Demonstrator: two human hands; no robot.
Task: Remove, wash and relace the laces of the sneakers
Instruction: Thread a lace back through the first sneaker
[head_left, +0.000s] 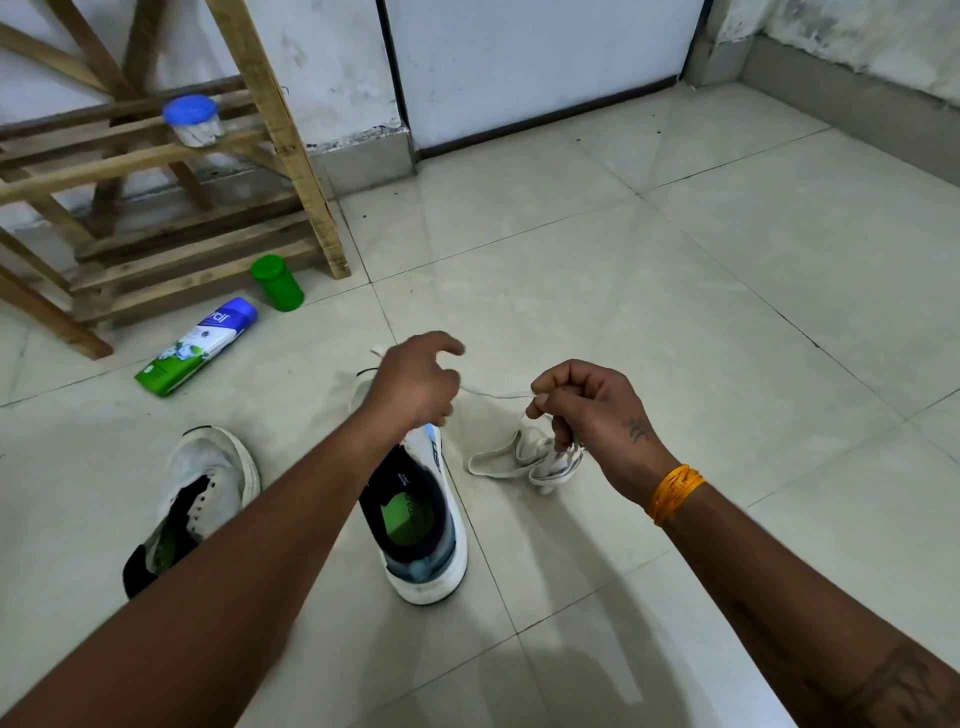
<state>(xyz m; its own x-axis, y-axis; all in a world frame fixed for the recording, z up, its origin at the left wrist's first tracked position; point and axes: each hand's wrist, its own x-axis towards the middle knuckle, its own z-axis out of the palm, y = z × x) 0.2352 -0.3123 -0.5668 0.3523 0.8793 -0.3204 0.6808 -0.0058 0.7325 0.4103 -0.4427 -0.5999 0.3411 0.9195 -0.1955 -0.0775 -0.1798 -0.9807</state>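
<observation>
Step in hand: the person seems to draw a white lace (496, 393) out of the middle sneaker (415, 499); whether it is coming out or going back in cannot be told for sure.
Left grip: the left hand (410, 387) is above the front part of the middle sneaker, its fingers curled around the lace where the lace leaves the hand; the exact pinch is hidden by the back of the hand.
Right grip: the right hand (587, 408) pinches the other end of the stretched part between thumb and finger, and the rest of the lace hangs down from the lower fingers.
Key relation: the stretched part of the lace runs nearly level from the left hand to the right one, across the long axis of the sneaker, which points away from the person.
Slack: the loose lace falls in a small heap (524, 457) on the floor (675, 270), just beside the right side of the sneaker.
Nearer hand: the left hand is nearer to the eyelets, the right hand nearer to the heap.
Other shoe: a second sneaker (200, 499) lies to the left, tilted on its side, apart from the first.
Open room: bare tiles to the right and ahead give free space for pulling; to the left stand a wooden rack (283, 156), a green bottle (278, 283) and a lying blue-capped tube (200, 345).
Risk, as a judgement: the heap may tangle if the pull goes fast.
</observation>
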